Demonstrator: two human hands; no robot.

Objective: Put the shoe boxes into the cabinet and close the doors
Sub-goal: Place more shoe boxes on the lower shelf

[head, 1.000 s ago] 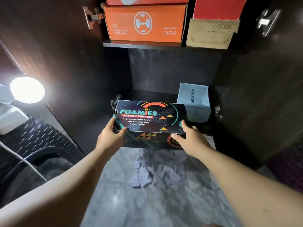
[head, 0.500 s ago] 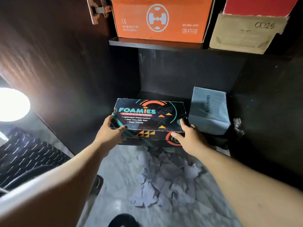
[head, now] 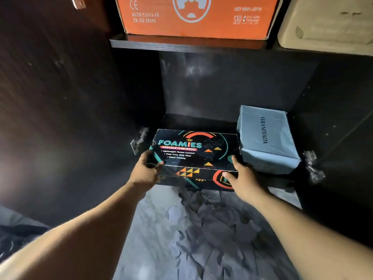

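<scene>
While you crouch at the open cabinet, this is the picture:
Black box: your Foamies shoe box (head: 193,156) sits at the front edge of the cabinet's bottom shelf (head: 197,120), towards its left side, lid up, long side facing you.
Left hand: your left hand (head: 146,171) is clamped on the box's near left corner, fingers curled round the end, thumb on the lid.
Right hand: your right hand (head: 243,178) is spread on the near right corner, thumb flat on the front face, fingers laid along the right end.
Neighbour: a pale blue shoe box (head: 266,138) stands just beside yours on the right of that shelf, slightly skewed; whether the two touch, you can't tell.
Upper shelf: an orange box (head: 193,15) rests at the front edge above, with a beige box (head: 327,23) to its right.
Doors: both stand open, the left door (head: 56,98) swung wide towards you.
Floor: crumpled grey paper (head: 210,225) lies on the marble right in front of the cabinet, between your forearms.
</scene>
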